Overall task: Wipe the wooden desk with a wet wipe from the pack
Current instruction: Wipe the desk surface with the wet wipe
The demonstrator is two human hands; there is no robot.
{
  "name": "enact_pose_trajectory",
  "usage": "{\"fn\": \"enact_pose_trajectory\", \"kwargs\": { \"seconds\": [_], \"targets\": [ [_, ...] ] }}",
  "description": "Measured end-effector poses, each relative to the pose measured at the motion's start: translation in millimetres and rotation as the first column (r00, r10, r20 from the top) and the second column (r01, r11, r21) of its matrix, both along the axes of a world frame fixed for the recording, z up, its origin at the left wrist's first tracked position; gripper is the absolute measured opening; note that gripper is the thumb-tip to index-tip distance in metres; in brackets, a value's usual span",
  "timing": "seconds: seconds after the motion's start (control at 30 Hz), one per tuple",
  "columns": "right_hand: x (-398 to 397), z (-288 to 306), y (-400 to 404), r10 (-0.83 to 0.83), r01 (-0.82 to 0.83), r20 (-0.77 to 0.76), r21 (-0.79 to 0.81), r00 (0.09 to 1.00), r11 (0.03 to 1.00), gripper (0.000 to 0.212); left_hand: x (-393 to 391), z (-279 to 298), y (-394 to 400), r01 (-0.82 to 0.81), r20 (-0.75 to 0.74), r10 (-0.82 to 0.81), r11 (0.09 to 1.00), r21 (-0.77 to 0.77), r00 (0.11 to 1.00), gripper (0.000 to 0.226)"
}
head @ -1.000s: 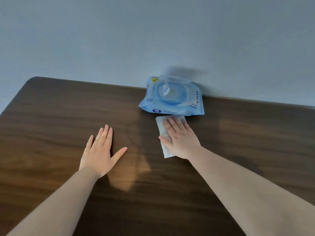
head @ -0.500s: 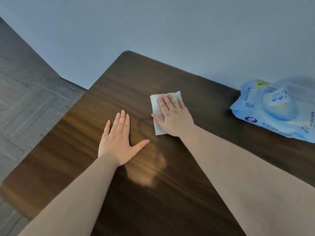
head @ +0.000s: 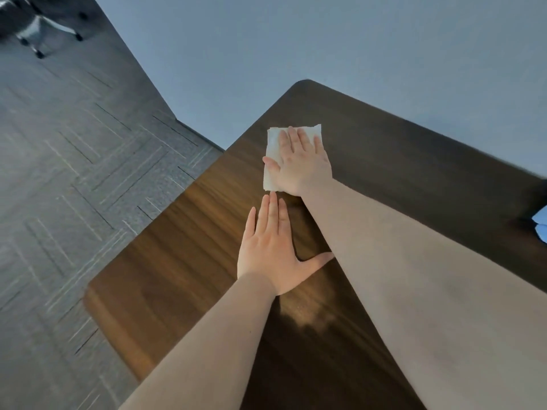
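Grey patterned carpet [head: 74, 173] fills the left side of the head view, with a plain bluish wall [head: 325, 39] behind and the wheeled base of a chair [head: 38, 28] blurred up in the top left corner. Your dark wooden worktop [head: 399, 161] runs diagonally across the middle, its rounded far corner up near the wall.

Your right hand [head: 302, 164] lies flat, palm down, on the white wet wipe [head: 273, 155], pressing it onto the wood close to that far left corner. The fingers are straight and together, so it's a flat press rather than a closed grip; the wipe sticks out past the fingertips and the thumb side.

Your left hand [head: 272, 253] is just nearer to you, also flat on the worktop, fingers together, thumb spread out toward your right forearm, holding nothing. Its fingertips sit just short of the wipe's near edge.

Only a blue sliver of the wet wipe pack [head: 541, 224] shows at the right edge, well apart from both hands.
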State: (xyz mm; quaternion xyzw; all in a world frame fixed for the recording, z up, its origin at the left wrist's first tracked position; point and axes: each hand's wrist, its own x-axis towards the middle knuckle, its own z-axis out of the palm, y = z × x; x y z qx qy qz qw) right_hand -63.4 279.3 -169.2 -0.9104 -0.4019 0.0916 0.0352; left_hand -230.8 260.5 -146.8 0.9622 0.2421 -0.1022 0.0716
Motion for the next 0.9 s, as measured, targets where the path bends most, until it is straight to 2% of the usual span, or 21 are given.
{"fn": "enact_pose_trajectory", "kwargs": {
  "seconds": [0.23, 0.47, 0.6, 0.77, 0.9],
  "targets": [
    [-5.1, 2.1, -30.1, 0.038, -0.039, -0.02, -0.001, 0.999, 0.999, 0.072, -0.7, -2.6, -1.5, 0.011, -0.007, -0.01, 0.999, 0.036, 1.0, 0.125],
    [-24.9, 9.7, -151.8, -0.156, 0.16, -0.098, 0.031, 0.983, 0.987, 0.07, -2.5, 0.6, -3.7, 0.073, -0.095, -0.063, 0.992, 0.102, 0.993, 0.119],
    [-36.9, 11.7, -246.2, -0.321, 0.32, -0.07, -0.032, 0.944, 0.947, 0.072, 2.6, 8.9, -26.3, 0.238, -0.104, -0.226, 0.964, 0.117, 0.968, 0.1],
    [-50.0, 14.0, -372.2, -0.525, 0.519, -0.028, -0.109, 0.851, 0.848, 0.075, 30.1, 16.0, -105.6, 0.418, -0.057, -0.415, 0.907, 0.053, 0.908, 0.097],
    [-61.2, 14.3, -468.7, -0.663, 0.657, 0.001, -0.132, 0.749, 0.742, 0.074, 57.2, 12.1, -186.6, 0.581, -0.049, -0.581, 0.814, -0.027, 0.812, 0.095]
  ]
}}
